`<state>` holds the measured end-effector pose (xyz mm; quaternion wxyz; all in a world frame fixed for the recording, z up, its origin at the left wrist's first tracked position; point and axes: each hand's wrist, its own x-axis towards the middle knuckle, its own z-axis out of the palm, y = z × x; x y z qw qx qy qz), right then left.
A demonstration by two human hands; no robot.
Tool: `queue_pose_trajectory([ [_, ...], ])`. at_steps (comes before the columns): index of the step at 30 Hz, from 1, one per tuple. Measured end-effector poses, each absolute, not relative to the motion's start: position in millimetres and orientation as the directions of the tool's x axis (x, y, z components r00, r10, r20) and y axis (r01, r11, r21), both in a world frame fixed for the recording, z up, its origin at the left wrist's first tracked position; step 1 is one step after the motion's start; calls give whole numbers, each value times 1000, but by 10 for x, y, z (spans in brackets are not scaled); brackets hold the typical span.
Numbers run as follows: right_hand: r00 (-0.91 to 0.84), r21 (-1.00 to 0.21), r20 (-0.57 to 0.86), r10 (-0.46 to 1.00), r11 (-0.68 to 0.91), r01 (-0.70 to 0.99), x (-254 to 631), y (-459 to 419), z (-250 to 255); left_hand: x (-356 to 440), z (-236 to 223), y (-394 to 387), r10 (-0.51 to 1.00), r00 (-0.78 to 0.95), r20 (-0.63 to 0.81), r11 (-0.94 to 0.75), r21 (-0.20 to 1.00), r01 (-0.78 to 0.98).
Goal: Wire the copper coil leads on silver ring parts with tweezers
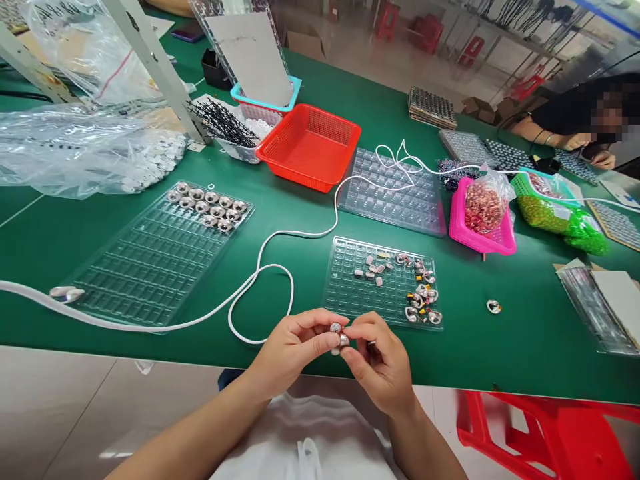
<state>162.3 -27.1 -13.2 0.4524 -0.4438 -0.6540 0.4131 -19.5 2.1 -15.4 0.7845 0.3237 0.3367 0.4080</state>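
Note:
At the front edge of the table, my left hand [307, 343] and my right hand [377, 357] meet, fingertips closed on one small silvery rounded part [343, 340], which looks like an earbud shell. A round, light-coloured piece of it shows between the thumbs and fingers; the rest is covered. Just beyond my hands lies a clear plastic tray [367, 293] with small pale rectangular pieces [373, 270] and several silvery shells with yellow and black bits [423, 293]. To the left, another clear tray [145, 280] has rows of silvery shells [210, 207] at its far end.
A white cable [300, 234] loops across the green table. Behind stand a red basket [310, 147], a stack of clear trays [393, 193] and a pink basket [483, 227]. One loose shell [494, 307] lies right. A co-worker [580, 120] sits far right; a red stool [545, 427] stands below.

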Motion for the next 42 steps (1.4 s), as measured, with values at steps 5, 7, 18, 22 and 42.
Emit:
queue_pose_trajectory([
  [5,-171,-946,202,964,238,220,1594,-257,-122,-187,-129,16,868,421,-262,433,814,-387],
  [7,-171,-951,176,969,212,224,1599,-258,-117,-188,-112,19,882,392,-261,408,839,-360],
  [18,-192,-983,-22,981,13,182,1682,-281,-110,-223,-68,31,953,277,-121,117,993,29],
  [22,-191,-981,36,981,72,182,1675,-262,-104,-234,-30,46,947,306,-102,48,983,178],
  [42,-330,-729,414,848,526,438,1698,-305,-164,-225,-80,96,884,369,287,-385,895,225],
])
